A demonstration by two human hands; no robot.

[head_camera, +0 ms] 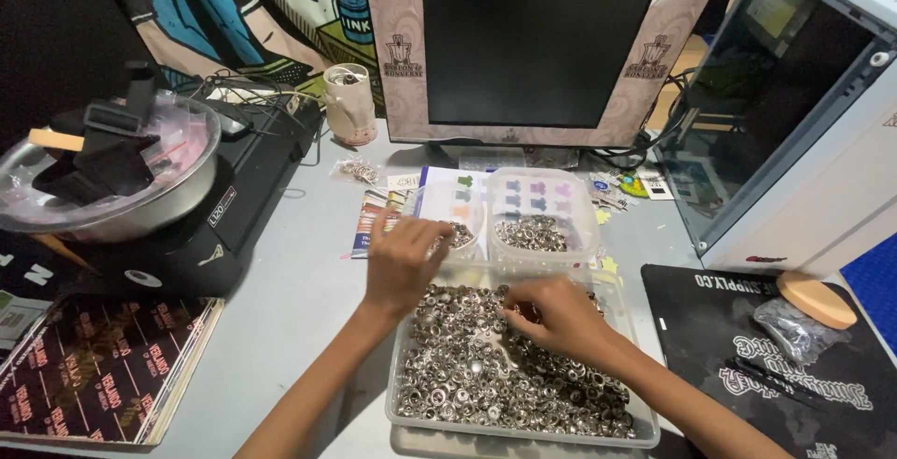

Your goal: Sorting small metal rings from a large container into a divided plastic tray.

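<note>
A clear plastic tray near the table's front holds several small silver metal rings and snap parts. My right hand rests in the tray's upper part, fingers pinched among the pieces; what it grips is too small to see. My left hand hovers over the tray's far left corner, fingers curled down at the rim of a small clear tub with metal pieces. Beside that tub stands a second clear tub, also with silver pieces.
A dark monitor stands behind the tubs, a computer case at right. A metal bowl sits on a black device at left. A black mat with a plastic bag and tan disc lies at right.
</note>
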